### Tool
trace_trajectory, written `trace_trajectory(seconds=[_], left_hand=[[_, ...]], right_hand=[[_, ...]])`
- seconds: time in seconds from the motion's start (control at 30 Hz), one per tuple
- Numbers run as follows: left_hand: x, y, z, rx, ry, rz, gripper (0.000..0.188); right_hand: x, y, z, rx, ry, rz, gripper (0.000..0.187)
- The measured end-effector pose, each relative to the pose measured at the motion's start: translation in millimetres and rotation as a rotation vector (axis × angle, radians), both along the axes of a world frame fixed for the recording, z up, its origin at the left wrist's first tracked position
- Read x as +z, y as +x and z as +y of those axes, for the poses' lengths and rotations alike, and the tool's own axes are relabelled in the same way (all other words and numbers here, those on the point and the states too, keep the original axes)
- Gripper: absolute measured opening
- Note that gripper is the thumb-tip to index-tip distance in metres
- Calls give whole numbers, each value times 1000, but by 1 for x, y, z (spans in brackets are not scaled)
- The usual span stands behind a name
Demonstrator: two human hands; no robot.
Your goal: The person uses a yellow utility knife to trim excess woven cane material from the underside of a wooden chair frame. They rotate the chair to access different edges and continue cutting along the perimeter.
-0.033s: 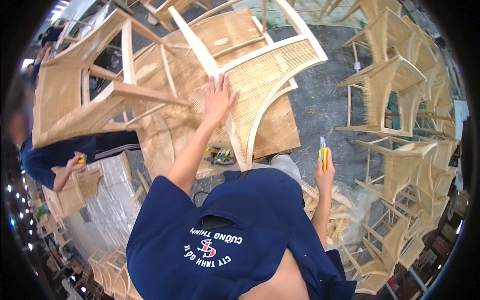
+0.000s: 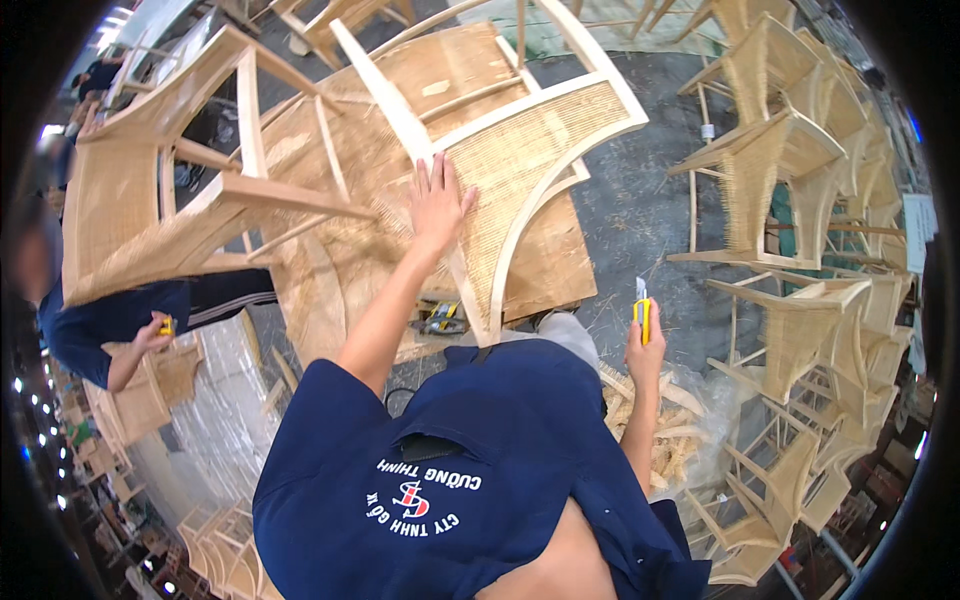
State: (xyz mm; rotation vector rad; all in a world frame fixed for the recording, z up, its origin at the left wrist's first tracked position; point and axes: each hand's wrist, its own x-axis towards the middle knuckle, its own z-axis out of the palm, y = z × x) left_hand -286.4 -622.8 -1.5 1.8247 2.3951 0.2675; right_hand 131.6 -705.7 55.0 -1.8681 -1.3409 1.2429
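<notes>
A pale wooden chair frame with a woven cane panel (image 2: 540, 135) lies on the plywood worktop (image 2: 550, 270) in front of me. My left hand (image 2: 440, 208) rests flat on it, fingers spread, at the joint between the wooden rail and the weave. Off to the right, clear of the chair, my right hand (image 2: 645, 345) grips a yellow utility knife (image 2: 641, 318) by its handle. Its silver blade is out and points away from me. Yellow-and-black tools (image 2: 440, 318) sit by the worktop's near edge, partly hidden by the chair and my left arm.
Another wooden chair (image 2: 240, 190) stands close on the left. Beyond it a co-worker's hand (image 2: 155, 332) holds a small yellow item. Stacked cane chairs (image 2: 800, 330) line the right side. Cane scraps (image 2: 670, 440) lie on the floor near my right forearm.
</notes>
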Motion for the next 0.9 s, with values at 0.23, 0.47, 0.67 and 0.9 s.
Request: trace_trajectory(seconds=[0.23,0.47,0.67,0.9], left_hand=[[12,85,61,178,-7,-384,95],[26,130,108,16,110,-356,89],[62,193,119,-817,113,-702,44],[29,169,152,-8,489,-218,57]], right_hand=[[-13,7,-21,-83,-21,123,61],[0,29,-73,-337,-45,85,59],[5,53,-134,-505,-29,-15,61],[-2,54,-175,-590,-47,8,61]])
